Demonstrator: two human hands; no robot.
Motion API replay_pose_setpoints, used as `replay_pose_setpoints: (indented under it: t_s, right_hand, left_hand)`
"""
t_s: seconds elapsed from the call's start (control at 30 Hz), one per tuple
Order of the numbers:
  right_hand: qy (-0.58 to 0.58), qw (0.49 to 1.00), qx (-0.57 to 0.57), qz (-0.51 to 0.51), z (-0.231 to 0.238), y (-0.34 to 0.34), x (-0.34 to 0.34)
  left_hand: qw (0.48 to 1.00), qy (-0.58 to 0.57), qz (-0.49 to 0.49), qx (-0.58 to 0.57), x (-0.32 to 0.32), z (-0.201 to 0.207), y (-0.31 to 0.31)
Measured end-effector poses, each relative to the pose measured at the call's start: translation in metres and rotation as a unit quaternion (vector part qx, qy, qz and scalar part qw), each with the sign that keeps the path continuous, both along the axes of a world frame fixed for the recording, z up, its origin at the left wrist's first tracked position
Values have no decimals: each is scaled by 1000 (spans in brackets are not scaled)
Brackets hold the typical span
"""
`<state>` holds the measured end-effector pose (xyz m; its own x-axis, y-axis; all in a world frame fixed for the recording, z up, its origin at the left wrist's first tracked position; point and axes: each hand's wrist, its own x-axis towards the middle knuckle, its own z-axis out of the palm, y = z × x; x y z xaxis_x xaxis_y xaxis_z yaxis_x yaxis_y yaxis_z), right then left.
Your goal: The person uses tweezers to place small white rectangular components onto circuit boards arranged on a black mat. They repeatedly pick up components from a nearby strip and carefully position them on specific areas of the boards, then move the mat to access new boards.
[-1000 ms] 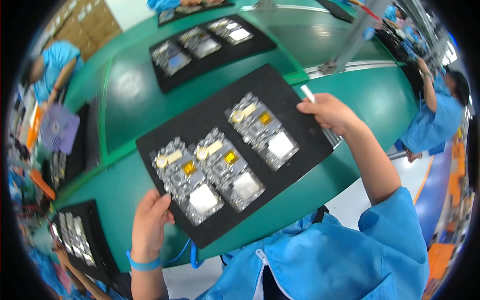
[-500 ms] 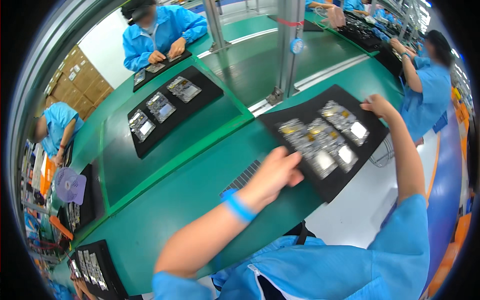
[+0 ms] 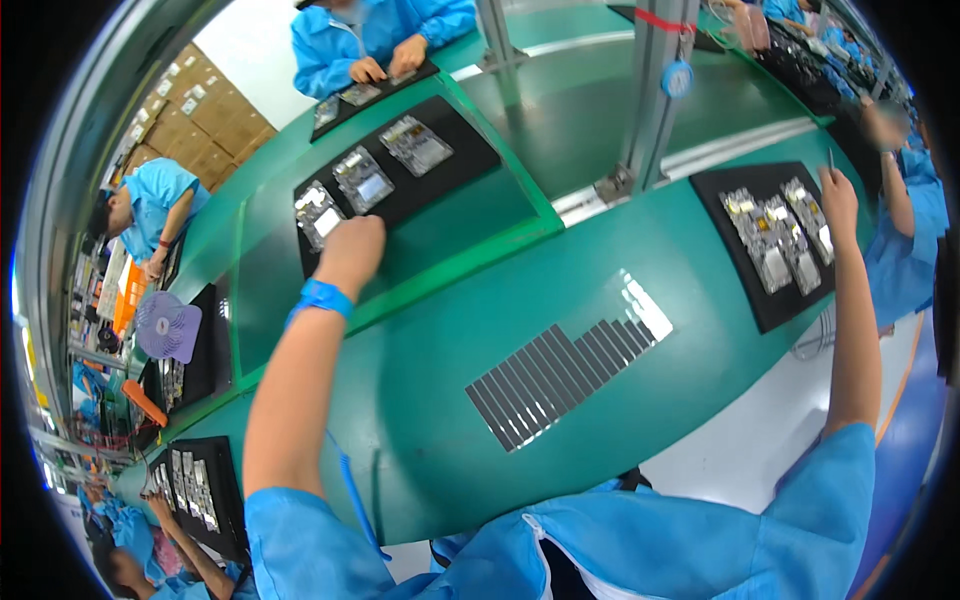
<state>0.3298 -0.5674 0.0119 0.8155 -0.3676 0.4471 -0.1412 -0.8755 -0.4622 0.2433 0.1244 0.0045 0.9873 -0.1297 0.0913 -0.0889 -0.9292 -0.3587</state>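
Observation:
My left hand [image 3: 352, 250], with a blue wristband, reaches across the green table to the near edge of a black tray [image 3: 455, 160] on the darker belt. Its fingers curl over that edge. This tray carries three clear packs with circuit boards [image 3: 362, 180]. My right hand [image 3: 838, 198] grips the far corner of a second black tray [image 3: 770, 300], which lies at the table's right end and holds several board packs [image 3: 775, 235]. A thin pale stick [image 3: 830, 160] pokes up from my right fingers.
A ribbed dark patch [image 3: 560, 385] sits in the green table [image 3: 420, 430] before me. A metal post [image 3: 650, 90] rises behind it. People in blue coats work at the far end [image 3: 380, 40], left [image 3: 150, 200] and right [image 3: 905, 210]. A purple fan [image 3: 168, 325] and another tray [image 3: 225, 500] stand at the left.
The tray I held with both hands now lies at the table's right end. My left hand has let go of it and reached forward-left to the tray on the belt.

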Motion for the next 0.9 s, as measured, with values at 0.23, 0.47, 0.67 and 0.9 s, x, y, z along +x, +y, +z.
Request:
replay_pose_setpoints:
  t_s: [0.23, 0.47, 0.67, 0.9]
  right_hand:
    - [168, 870, 374, 273, 8, 200, -120]
    - [159, 828, 424, 329, -36, 238, -141]
    - [170, 832, 430, 308, -43, 247, -142]
    - [172, 839, 422, 296, -43, 250, -148]
  left_hand:
    - [993, -18, -103, 58, -36, 2, 3]
    - [958, 31, -277, 70, -237, 13, -73]
    - [924, 242, -229, -186, -251, 45, -153]
    - [896, 0, -315, -314, -156, -40, -266]
